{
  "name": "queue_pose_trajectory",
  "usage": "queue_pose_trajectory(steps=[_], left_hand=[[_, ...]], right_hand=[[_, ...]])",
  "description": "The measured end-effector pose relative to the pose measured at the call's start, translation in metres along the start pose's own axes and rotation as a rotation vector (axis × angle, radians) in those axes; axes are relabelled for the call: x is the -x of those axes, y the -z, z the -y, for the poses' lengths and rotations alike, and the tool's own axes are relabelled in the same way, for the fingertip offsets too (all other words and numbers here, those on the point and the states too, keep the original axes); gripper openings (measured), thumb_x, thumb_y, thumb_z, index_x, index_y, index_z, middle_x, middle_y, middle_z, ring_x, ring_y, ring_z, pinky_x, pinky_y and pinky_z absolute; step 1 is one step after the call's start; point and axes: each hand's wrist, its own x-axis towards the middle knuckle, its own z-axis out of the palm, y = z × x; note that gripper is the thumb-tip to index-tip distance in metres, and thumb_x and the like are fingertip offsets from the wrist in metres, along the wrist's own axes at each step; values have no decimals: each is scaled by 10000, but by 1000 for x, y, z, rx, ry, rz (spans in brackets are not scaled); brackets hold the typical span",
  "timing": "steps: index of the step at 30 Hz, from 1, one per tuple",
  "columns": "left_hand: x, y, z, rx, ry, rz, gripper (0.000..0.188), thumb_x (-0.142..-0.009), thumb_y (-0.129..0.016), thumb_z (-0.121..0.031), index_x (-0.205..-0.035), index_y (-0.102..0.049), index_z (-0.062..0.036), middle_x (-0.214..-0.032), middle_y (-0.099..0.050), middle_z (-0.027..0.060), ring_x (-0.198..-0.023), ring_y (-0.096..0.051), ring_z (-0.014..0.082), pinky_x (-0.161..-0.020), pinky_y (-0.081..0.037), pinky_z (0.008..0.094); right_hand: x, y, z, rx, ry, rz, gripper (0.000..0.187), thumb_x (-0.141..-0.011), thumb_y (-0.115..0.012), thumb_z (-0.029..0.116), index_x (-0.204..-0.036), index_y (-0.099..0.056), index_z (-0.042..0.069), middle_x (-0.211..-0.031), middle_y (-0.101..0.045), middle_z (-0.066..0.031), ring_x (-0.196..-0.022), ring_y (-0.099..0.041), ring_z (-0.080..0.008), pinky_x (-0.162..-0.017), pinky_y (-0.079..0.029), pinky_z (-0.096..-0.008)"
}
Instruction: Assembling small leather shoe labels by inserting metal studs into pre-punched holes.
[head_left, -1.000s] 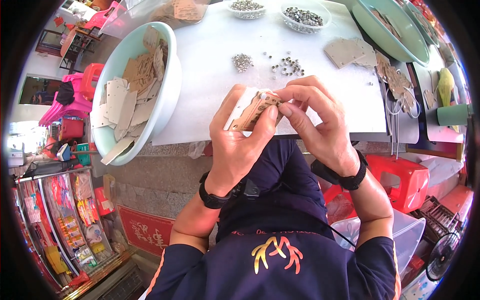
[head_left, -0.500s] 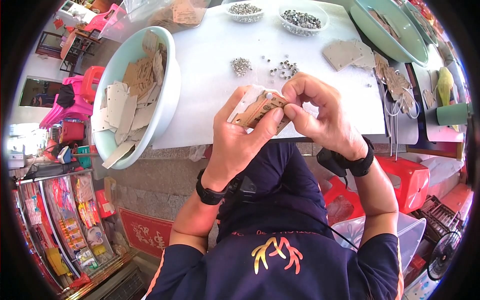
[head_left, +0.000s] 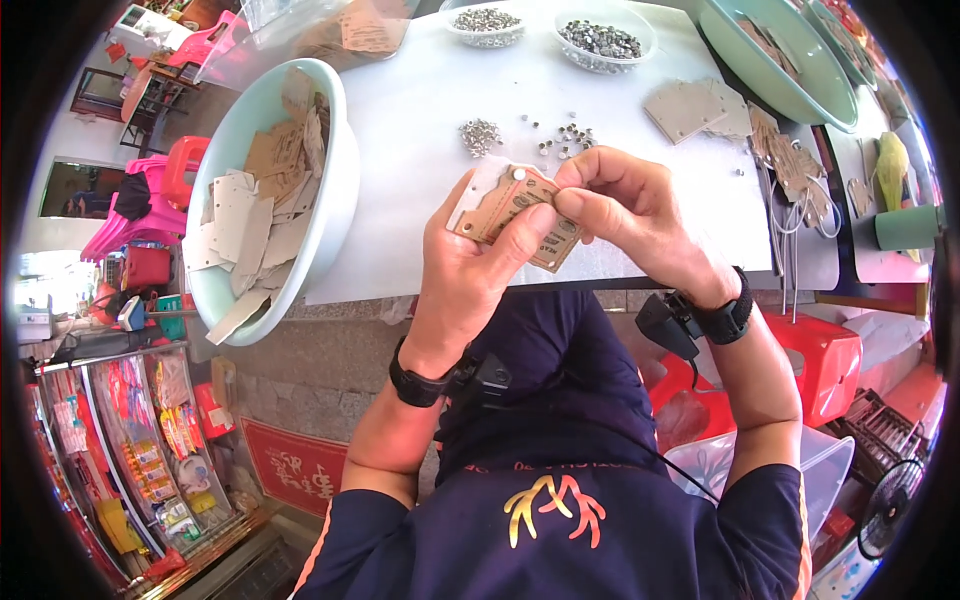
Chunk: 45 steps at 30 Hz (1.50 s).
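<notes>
Bright white bench [head_left: 420, 110] fills the middle of the head view, and we take the brown printed card [head_left: 505, 203], held over its near part, as our landmark. It has just turned its face further upward, so we see more of its print, and the work at its edge lies plainer to view. Our left hand [head_left: 462, 275] grips it between thumb and fingers; our right hand [head_left: 650, 218] pinches its right edge with thumb and forefinger, though we cannot tell whether anything small sits between. Half a second earlier the card stood steeper. Left of it we see a pale green basin [head_left: 345, 190]; beyond it, silvery metal pieces [head_left: 480, 138].
</notes>
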Motion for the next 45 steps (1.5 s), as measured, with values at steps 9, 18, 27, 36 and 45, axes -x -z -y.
queue_pose_trajectory(steps=[9,18,27,36,45], left_hand=[[0,9,-2,164,16,-87,249,-911,-649,-69,-1144,-583,-8,-1013,-645,40,-908,-614,93,-808,-513,256],[6,8,-5,129,0,-135,249,-916,-644,-86,-1143,-582,-6,-992,-649,47,-877,-617,99,-746,-521,262],[14,8,-5,193,76,-132,321,-927,-645,-127,-1215,-557,-14,-979,-668,61,-817,-630,111,-619,-499,260],[16,7,-8,195,-9,-173,305,-944,-624,-125,-1220,-543,-24,-961,-663,51,-774,-598,90,-615,-465,236],[18,5,-5,164,-16,-187,317,-938,-627,-102,-1224,-528,-7,-964,-660,50,-732,-554,73,-606,-445,224]], right_hand=[[10,1,7,-94,-153,15,316,-982,-583,289,-1049,-664,-9,-883,-664,-14,-733,-555,-55,-610,-496,-218],[14,-10,7,-117,-211,46,312,-980,-580,290,-1020,-659,-9,-844,-654,-6,-712,-545,-46,-596,-493,-213],[16,-30,2,-255,-216,-105,279,-969,-599,243,-1025,-636,-28,-843,-636,-32,-702,-587,-71,-571,-537,-223],[20,-45,7,-414,-209,-81,246,-961,-606,161,-1088,-582,-47,-952,-637,-82,-759,-644,-122,-609,-573,-255],[18,-47,0,-472,-194,-91,219,-955,-612,139,-1066,-577,-46,-914,-647,-80,-743,-644,-108,-633,-574,-258]])
